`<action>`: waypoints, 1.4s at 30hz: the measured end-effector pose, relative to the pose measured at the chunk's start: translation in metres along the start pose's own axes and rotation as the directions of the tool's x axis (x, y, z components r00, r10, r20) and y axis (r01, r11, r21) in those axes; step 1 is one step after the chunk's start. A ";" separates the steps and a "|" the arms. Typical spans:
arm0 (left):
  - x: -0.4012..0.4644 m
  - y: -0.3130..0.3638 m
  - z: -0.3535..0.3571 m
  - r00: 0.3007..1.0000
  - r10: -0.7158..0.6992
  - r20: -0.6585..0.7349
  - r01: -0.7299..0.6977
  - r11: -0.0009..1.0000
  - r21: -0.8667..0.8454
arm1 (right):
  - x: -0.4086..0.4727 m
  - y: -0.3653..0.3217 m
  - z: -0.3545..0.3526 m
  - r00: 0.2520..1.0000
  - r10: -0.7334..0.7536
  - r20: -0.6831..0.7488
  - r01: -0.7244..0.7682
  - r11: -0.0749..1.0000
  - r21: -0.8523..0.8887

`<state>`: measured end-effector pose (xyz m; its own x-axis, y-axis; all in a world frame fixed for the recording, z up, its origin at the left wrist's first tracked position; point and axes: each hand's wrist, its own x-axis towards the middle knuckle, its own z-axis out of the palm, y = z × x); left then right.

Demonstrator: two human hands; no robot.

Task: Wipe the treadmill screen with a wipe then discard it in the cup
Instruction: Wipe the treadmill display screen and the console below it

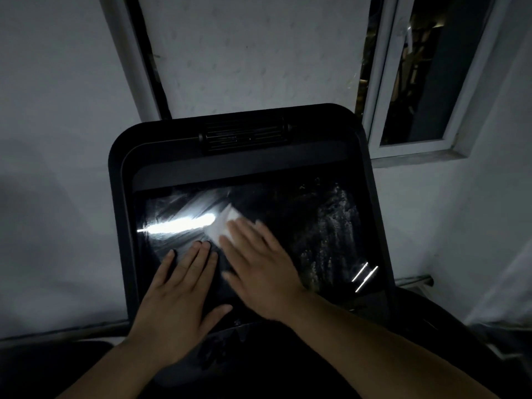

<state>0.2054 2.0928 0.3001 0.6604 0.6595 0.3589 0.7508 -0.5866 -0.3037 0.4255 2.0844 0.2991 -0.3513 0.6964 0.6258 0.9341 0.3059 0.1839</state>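
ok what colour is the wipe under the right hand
White; the wipe shows best in the head view, against the dark screen.

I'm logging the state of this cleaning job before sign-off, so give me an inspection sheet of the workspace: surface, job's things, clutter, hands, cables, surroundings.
Surface: treadmill screen, dark and glossy; streaky sheen on its left part, speckled residue on its right part.
Job's things: white wipe pressed flat on the screen; the cup is not in view.
Clutter: nothing seen.
Hands: right hand flat on the wipe, blurred; left hand flat on the screen's lower left, not touching the wipe.
Cables: nothing seen.
Surroundings: black console frame with a vent at its top; white wall; window at upper right, dark outside.
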 end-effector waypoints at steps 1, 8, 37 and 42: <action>0.000 -0.001 0.000 1.000 0.006 -0.002 -0.006 1.000 0.004 | -0.017 0.000 0.001 0.998 -0.060 0.027 0.061 0.998 -0.025; 0.001 -0.004 -0.004 1.000 0.013 0.003 -0.013 0.999 0.040 | -0.037 0.058 -0.011 0.999 0.036 0.024 -0.031 0.981 -0.190; 0.001 -0.002 -0.003 1.000 0.000 0.029 0.000 1.000 0.006 | -0.111 0.047 -0.012 0.848 0.531 0.009 -0.518 0.831 -0.201; 0.001 -0.001 -0.002 1.000 0.010 0.012 -0.010 1.000 0.001 | -0.134 -0.016 0.006 0.971 0.234 0.038 -0.230 0.969 -0.093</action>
<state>0.2053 2.0936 0.3025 0.6679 0.6593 0.3453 0.7442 -0.5925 -0.3083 0.4576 1.9897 0.2076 -0.1248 0.7726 0.6225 0.9916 0.0755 0.1050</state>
